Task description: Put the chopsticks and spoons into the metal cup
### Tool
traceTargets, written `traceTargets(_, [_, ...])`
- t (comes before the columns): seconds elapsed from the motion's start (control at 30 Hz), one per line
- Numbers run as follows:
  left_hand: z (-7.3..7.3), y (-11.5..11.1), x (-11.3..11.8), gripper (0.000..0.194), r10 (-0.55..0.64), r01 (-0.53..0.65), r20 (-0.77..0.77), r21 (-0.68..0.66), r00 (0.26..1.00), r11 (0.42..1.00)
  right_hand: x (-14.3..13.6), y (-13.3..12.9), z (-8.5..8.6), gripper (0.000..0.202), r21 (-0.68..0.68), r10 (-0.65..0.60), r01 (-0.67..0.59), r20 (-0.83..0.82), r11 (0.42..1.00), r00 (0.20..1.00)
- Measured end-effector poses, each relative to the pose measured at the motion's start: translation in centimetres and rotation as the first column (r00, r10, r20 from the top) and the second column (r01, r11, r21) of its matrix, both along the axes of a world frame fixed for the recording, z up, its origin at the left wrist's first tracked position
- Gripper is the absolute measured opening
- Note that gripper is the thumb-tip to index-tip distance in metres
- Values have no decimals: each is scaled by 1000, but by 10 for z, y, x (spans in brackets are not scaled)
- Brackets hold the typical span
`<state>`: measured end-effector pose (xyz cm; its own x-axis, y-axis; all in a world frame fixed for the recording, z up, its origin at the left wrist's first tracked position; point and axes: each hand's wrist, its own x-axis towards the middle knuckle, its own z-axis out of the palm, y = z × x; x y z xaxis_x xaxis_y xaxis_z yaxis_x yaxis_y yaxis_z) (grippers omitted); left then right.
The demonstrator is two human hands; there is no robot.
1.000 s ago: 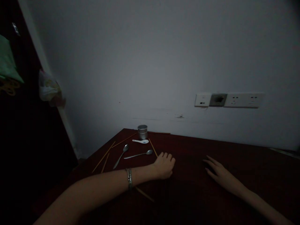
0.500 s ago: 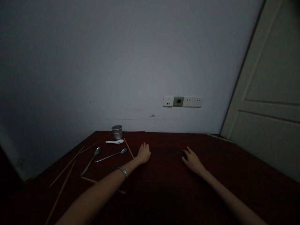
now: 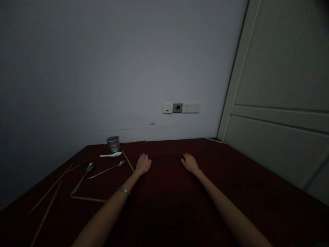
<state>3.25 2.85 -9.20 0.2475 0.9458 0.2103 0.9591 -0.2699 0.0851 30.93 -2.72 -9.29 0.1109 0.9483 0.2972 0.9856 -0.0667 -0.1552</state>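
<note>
Two wooden chopsticks (image 3: 46, 213) slant near the left edge of a dark red worktop (image 3: 164, 192), while a third chopstick (image 3: 88, 199) runs partly behind a left forearm wearing a bracelet (image 3: 124, 190). Beyond them lie a metal spoon (image 3: 81, 180) and a slimmer, long-handled spoon (image 3: 106, 169). The left hand (image 3: 144, 164) rests palm down, fingers loosely extended, beside a slanting chopstick (image 3: 128, 160) whose near end meets the wrist's outline; contact cannot be told. The right hand (image 3: 190, 163), well apart, lies palm down, fingers slightly spread and gently bent, toward the far edge. Near the far left corner, a white ceramic spoon (image 3: 111, 154) sits just before an upright metal cup (image 3: 113, 144); wall sockets (image 3: 190, 108) show behind.
</note>
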Motion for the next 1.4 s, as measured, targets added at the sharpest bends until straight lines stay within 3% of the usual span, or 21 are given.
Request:
traceTargets(0.4, [-4, 4, -1, 48, 1, 0, -21, 55, 1000, 998, -1, -6, 4, 40, 6, 22, -22, -15, 1000, 1000])
traceTargets(1.4, [-3, 0, -1, 50, -1, 0, 46, 31, 999, 1000, -2, -9, -2, 41, 37, 23, -22, -17, 999, 1000])
